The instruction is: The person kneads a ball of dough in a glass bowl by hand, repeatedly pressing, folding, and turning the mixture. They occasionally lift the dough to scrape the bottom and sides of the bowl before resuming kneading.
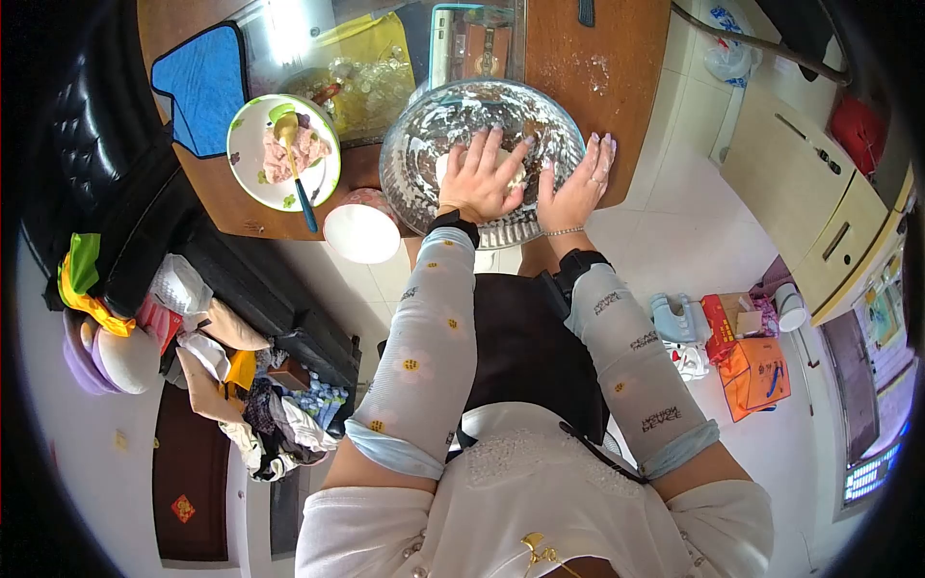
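Note:
A large clear glass bowl (409, 197) with a ribbed side stands near the table's front edge, its inside smeared with white flour. In it lies a pale lump of dough (442, 170), mostly hidden by my left hand (482, 181). That hand is open, palm down on the dough with fingers spread. My right hand (576, 185) rests against the bowl's right rim, fingers stretched out and thumb apart on the inner side. To the left, a white and green plate (249, 173) holds pink minced meat (306, 149) and a gold spoon (289, 144) with a dark handle.
A white round bowl (361, 234) sits at the table edge beside the glass bowl. Farther back are a blue cloth (202, 87) and a yellow bag (371, 58) under or on glass. Flour dusts the wooden table (617, 58). Clothes (289, 414) are piled at lower left.

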Demonstrator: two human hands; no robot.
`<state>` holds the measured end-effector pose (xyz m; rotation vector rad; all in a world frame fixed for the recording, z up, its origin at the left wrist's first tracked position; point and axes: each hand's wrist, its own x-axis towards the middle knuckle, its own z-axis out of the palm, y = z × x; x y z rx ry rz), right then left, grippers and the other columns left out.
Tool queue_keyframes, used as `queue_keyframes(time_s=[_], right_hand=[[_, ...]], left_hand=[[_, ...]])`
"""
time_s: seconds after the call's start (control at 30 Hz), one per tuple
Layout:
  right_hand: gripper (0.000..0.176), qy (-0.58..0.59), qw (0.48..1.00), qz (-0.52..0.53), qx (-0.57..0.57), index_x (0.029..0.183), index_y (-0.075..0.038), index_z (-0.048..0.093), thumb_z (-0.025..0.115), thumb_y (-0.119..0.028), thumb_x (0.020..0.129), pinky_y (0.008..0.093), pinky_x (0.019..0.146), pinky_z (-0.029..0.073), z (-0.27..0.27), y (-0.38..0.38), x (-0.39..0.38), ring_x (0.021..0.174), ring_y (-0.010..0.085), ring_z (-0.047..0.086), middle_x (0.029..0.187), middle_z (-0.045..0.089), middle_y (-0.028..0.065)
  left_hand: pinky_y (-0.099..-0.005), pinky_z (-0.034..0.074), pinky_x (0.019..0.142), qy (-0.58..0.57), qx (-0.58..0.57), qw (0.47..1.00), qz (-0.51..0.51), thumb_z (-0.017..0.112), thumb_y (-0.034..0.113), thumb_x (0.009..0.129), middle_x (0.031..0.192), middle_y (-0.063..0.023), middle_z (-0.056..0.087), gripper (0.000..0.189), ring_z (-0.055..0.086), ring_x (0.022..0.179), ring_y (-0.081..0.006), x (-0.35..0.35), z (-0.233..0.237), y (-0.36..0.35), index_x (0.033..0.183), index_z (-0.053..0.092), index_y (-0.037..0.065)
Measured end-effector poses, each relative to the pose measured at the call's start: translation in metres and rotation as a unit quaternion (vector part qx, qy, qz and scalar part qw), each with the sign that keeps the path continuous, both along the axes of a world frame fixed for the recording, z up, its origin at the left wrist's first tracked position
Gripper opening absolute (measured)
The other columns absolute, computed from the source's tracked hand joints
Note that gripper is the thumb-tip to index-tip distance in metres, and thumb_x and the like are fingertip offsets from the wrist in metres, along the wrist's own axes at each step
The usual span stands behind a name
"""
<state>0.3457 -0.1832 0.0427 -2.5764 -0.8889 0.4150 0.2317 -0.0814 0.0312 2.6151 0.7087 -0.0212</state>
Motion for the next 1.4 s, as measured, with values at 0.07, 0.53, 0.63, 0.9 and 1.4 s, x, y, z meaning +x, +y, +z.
queue_keyframes(time_s=[0.07, 0.53, 0.63, 0.9, 1.4], right_hand=[[0.075, 0.013, 1.0, 0.001, 0.01, 0.135, 0.003, 0.025, 0.06, -0.025, 0.075, 0.0511, 0.105, 0.019, 0.001, 0.0, 0.001, 0.131, 0.0428, 0.019, 0.14, 0.022, 0.0237], [0.076, 0.023, 0.999, 0.009, 0.042, 0.135, 0.004, 0.026, 0.06, -0.028, 0.074, 0.0504, 0.104, 0.02, -0.001, -0.003, 0.003, 0.131, 0.042, 0.022, 0.139, 0.027, 0.0237], [0.078, 0.016, 0.999, 0.008, 0.051, 0.136, 0.003, 0.025, 0.06, -0.029, 0.074, 0.0501, 0.104, 0.021, -0.002, -0.004, 0.002, 0.131, 0.0416, 0.022, 0.139, 0.027, 0.023], [0.078, -0.01, 0.994, 0.01, 0.106, 0.138, 0.0, 0.023, 0.06, -0.028, 0.076, 0.0493, 0.104, 0.02, -0.01, -0.009, 0.0, 0.131, 0.0408, 0.021, 0.14, 0.028, 0.0208], [0.043, -0.064, 0.971, 0.035, 0.227, 0.119, 0.0, 0.049, 0.056, -0.011, 0.078, 0.0416, 0.1, 0.024, 0.039, 0.007, -0.031, 0.114, 0.0326, 0.039, 0.12, 0.049, 0.0146]], left_hand=[[-0.0447, 0.034, 0.09, -0.001, -0.011, 1.0, -0.004, 0.057, 0.043, 0.068, 0.123, -0.013, 0.048, 0.062, 0.046, 0.113, -0.0283, 0.0, 0.0, 0.001, 0.128, 0.048, 0.028], [-0.0415, 0.035, 0.086, 0.008, -0.022, 0.998, -0.05, 0.062, 0.044, 0.062, 0.107, -0.0061, 0.051, 0.066, 0.048, 0.104, -0.0252, 0.002, -0.005, 0.003, 0.124, 0.05, 0.026], [-0.0468, 0.035, 0.091, 0.019, -0.042, 0.998, -0.047, 0.062, 0.043, 0.067, 0.117, -0.0087, 0.05, 0.067, 0.046, 0.11, -0.0268, 0.001, -0.003, 0.002, 0.128, 0.043, 0.023], [-0.0466, 0.029, 0.089, -0.019, 0.019, 0.999, -0.039, 0.052, 0.05, 0.072, 0.108, -0.0075, 0.049, 0.056, 0.044, 0.107, -0.026, 0.006, -0.005, 0.002, 0.122, 0.05, 0.025], [-0.0458, 0.027, 0.105, 0.014, 0.034, 0.988, -0.152, 0.062, 0.025, 0.078, 0.126, -0.0115, 0.048, 0.054, 0.037, 0.126, -0.0279, -0.014, 0.07, 0.013, 0.128, 0.046, 0.012]])
